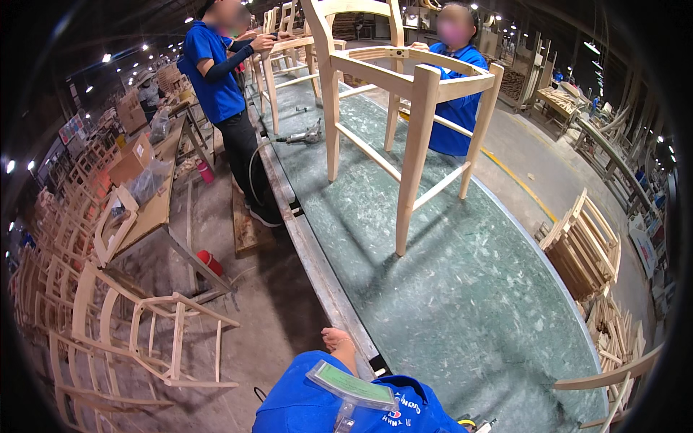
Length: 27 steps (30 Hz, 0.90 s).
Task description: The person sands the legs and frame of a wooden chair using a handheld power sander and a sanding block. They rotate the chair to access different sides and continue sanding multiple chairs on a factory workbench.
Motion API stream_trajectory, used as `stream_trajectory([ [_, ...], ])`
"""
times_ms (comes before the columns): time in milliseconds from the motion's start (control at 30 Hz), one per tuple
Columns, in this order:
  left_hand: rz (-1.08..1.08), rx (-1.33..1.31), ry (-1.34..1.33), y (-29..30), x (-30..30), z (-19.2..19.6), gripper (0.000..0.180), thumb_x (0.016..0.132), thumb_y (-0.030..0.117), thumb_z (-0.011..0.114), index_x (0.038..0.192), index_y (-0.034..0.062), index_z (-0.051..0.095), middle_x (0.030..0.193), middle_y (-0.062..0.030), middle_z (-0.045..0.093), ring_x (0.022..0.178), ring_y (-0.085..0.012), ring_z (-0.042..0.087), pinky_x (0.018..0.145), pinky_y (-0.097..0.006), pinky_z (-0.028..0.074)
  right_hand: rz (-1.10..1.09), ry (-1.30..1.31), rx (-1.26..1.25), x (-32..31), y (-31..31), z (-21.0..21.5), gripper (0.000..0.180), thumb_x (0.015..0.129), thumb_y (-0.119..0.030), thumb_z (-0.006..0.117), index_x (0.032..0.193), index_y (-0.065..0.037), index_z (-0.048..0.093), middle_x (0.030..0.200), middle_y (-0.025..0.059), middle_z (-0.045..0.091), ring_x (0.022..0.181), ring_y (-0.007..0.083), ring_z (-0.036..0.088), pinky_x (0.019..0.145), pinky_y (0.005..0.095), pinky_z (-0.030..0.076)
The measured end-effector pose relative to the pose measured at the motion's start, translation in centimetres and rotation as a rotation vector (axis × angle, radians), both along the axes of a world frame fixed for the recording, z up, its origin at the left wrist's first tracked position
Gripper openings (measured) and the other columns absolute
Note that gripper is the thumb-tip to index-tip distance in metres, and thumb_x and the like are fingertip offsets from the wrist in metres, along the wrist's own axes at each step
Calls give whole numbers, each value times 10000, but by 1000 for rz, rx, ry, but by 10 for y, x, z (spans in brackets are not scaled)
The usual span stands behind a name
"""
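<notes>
My left hand (337, 338) is beside the near left edge of the green-topped table (462, 289), its fingers curled in and nothing showing between them. My right hand is out of the picture. A tool with a metal tip and a yellow part (485, 426) shows at the lower edge, right of my blue shirt (310, 393). Farther up the table stands an unfinished wooden chair frame (413, 162), upright, with an open seat ring. Neither hand touches it.
A person in blue (216, 72) stands left of the table, hands at another chair frame (268, 79); another person (462, 94) is behind the near chair. A hose-fed air tool (303, 136) lies on the table. Chair frames (177, 339) crowd the left floor; wooden parts (585, 245) are stacked right.
</notes>
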<state>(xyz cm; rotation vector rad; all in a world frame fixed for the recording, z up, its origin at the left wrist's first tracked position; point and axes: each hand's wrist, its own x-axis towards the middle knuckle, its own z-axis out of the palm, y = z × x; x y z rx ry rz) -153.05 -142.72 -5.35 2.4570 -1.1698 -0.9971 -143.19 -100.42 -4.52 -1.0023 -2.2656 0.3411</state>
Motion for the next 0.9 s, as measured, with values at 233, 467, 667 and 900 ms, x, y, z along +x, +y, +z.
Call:
stream_trajectory([
  [233, -122, 10, -87, -4, -3, -1, 465, 981, 284, 281, 1014, -37, 617, 1050, -264, 661, 1023, -410, 631, 917, -472, 491, -1, 3, -2, 1, -1, -1, 804, 684, -413, 802, 1325, -56, 474, 1211, 222, 555, 1114, 402, 528, 941, 472, 443],
  [467, -227, 23, -174, -9, -7, -2, 409, 987, 242, 288, 1003, -8, 611, 1029, -251, 670, 998, -402, 646, 893, -461, 514, -9, -3, -1, 2, -4, 0, 799, 683, -420, 800, 1318, -55, 482, 1203, 217, 562, 1104, 399, 533, 933, 471, 448],
  [667, -238, -113, -254, -9, -9, -5, 403, 976, 252, 310, 895, 8, 621, 945, -231, 690, 923, -393, 665, 825, -492, 518, -12, 2, -2, 3, -10, 3, 795, 682, -426, 798, 1312, -54, 488, 1195, 212, 568, 1095, 397, 538, 927, 471, 451],
  [900, 92, 3, -53, -17, -15, -4, 526, 961, 332, 302, 879, -34, 671, 971, -254, 681, 990, -411, 635, 937, -476, 458, -7, 12, 0, 5, -8, 5, 791, 681, -434, 796, 1305, -52, 496, 1186, 207, 574, 1085, 394, 544, 919, 470, 456],
])
